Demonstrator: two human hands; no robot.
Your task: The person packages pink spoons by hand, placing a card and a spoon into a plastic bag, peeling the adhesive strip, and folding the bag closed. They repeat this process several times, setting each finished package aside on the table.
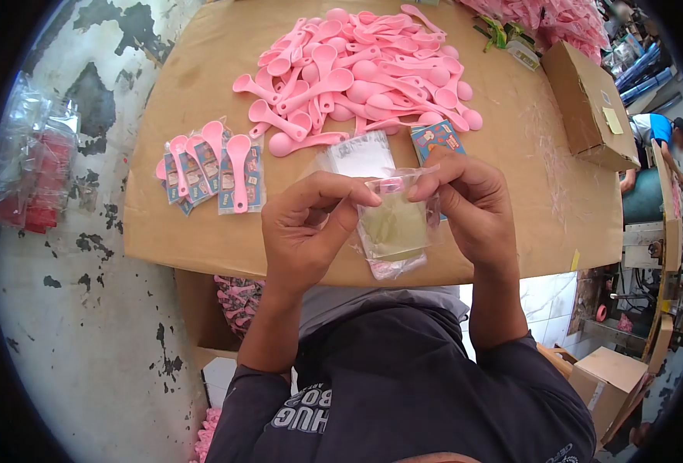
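A small clear plastic bag (394, 224) with something flat and pale yellow-green inside or behind it is stretched between my two hands. My left hand (306, 220) pinches its upper left corner between thumb and forefinger. On the opposite corner, my right hand (469, 204) is closed in a similar pinch. A bit of pink shows at the bag's top edge. Just beyond the fingers lies a stack of clear plastic sleeves (362, 154). A stack of blue printed cards (435, 137) sits behind my right hand, partly covered by it.
A large heap of pink plastic spoons (372, 69) covers the table's far side. To the left, several pink spoons lie on bagged printed cards (241, 181). A cardboard box (588, 104) stands at the right edge. Another person (654, 131) is at the far right.
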